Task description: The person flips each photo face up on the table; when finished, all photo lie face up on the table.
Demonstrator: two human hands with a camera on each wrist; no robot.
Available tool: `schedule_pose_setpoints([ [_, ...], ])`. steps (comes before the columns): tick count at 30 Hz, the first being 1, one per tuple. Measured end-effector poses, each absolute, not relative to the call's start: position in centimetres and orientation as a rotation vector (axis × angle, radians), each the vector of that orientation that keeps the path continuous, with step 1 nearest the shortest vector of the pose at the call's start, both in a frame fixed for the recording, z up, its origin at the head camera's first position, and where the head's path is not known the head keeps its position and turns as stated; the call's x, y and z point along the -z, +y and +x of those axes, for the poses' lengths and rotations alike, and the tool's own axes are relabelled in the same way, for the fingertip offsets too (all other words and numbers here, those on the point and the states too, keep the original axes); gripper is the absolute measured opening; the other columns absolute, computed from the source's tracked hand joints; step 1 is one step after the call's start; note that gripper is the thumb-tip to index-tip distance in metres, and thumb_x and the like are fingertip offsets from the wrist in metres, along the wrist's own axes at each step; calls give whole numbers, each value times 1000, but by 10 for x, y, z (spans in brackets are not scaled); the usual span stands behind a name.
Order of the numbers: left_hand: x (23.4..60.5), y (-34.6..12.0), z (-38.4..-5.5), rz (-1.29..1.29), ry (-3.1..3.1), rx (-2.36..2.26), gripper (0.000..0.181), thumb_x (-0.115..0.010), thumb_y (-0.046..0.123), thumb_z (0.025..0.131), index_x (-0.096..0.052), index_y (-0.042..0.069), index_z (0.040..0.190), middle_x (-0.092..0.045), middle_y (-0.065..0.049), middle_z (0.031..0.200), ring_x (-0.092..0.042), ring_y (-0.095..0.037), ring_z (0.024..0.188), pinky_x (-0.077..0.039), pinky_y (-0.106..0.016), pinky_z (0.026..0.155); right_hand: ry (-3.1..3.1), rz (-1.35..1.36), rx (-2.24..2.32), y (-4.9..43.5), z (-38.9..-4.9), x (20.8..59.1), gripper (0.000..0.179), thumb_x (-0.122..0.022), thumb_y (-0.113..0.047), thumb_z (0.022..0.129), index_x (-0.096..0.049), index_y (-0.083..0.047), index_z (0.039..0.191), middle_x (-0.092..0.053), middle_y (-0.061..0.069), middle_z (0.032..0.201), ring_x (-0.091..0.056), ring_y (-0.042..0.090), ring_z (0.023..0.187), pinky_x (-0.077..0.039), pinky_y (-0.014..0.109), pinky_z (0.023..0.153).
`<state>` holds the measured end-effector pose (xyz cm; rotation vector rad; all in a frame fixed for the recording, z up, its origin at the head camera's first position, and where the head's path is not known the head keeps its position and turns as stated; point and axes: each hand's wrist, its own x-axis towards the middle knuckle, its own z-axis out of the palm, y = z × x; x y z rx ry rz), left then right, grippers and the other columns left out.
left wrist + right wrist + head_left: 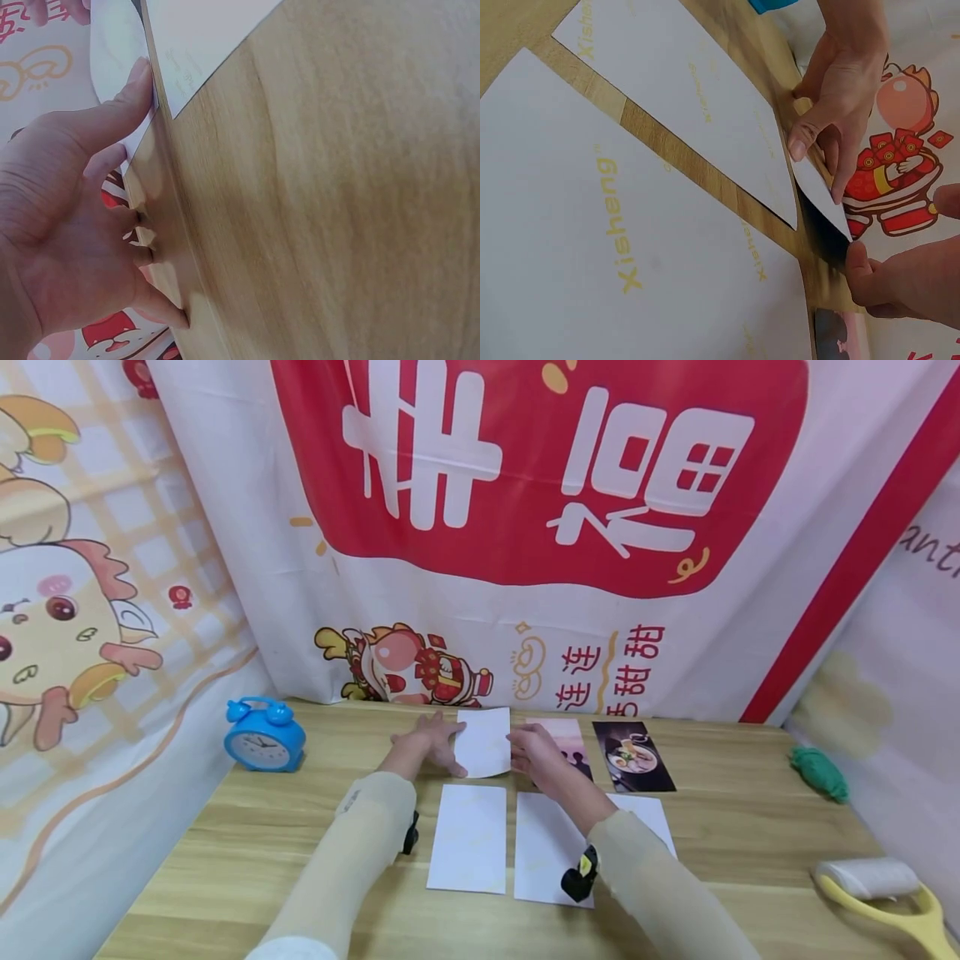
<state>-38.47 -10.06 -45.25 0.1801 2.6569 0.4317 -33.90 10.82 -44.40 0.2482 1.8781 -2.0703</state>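
Observation:
A small white-backed photo print (482, 743) lies by the back edge of the table between both hands. My left hand (437, 743) touches its left side with straight thumb and forefinger; the other fingers spread onto the wood, as the left wrist view shows. At the opposite side my right hand (536, 752) pinches the edge between thumb and fingers. That edge is raised, and a dark underside shows in the right wrist view. Nearer me lie a white sheet (468, 839) and another white sheet (542, 835), both with faint yellow lettering.
Right of the hands are a pink photo (567, 737), partly covered by my right hand, and a dark food photo (633, 758). A blue alarm clock (264, 735) stands at the left. A green bundle (819, 772) and a yellow-handled lint roller (870, 878) lie at the right.

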Motion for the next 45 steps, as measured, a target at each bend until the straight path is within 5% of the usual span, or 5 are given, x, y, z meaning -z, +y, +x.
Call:
schedule_pose_setpoints([
  [7,450,-102,-383,186,2668,-428,97,-83,48,84,-29,35,164,0,-12,178,3,-44,164,-5,-88,117,1996,236,1999,113,-339,450,54,-46,-8,106,-29,7,155,-48,31,150,-55,36,134,-46,48,120],
  [14,448,-105,-383,175,2679,-421,98,-83,46,85,-28,33,165,1,-13,178,2,-45,164,-6,-87,118,2358,136,1682,112,-339,456,50,-64,4,92,-52,3,140,-69,25,130,-72,24,98,-61,33,87],
  [31,450,-85,-382,193,2709,-383,99,-88,46,79,-37,17,160,-27,-18,172,-23,-43,160,-10,-86,118,2594,184,1490,114,-331,457,27,-62,-4,88,-68,0,114,-69,12,97,-66,18,75,-52,22,63],
  [37,440,-83,-380,200,2690,-514,83,-73,51,92,-43,7,155,-47,-19,160,-41,-41,150,-26,-74,124,2763,65,1381,113,-329,450,31,-60,-4,82,-71,-3,111,-66,4,71,-59,14,61,-45,22,59],
  [45,431,-56,-383,499,2535,-1145,67,-59,39,104,-39,-1,154,-56,-26,141,-56,-37,127,-50,-47,107,3069,19,1147,108,-317,420,30,-63,-8,81,-73,-8,109,-77,8,90,-64,21,75,-48,31,65],
])
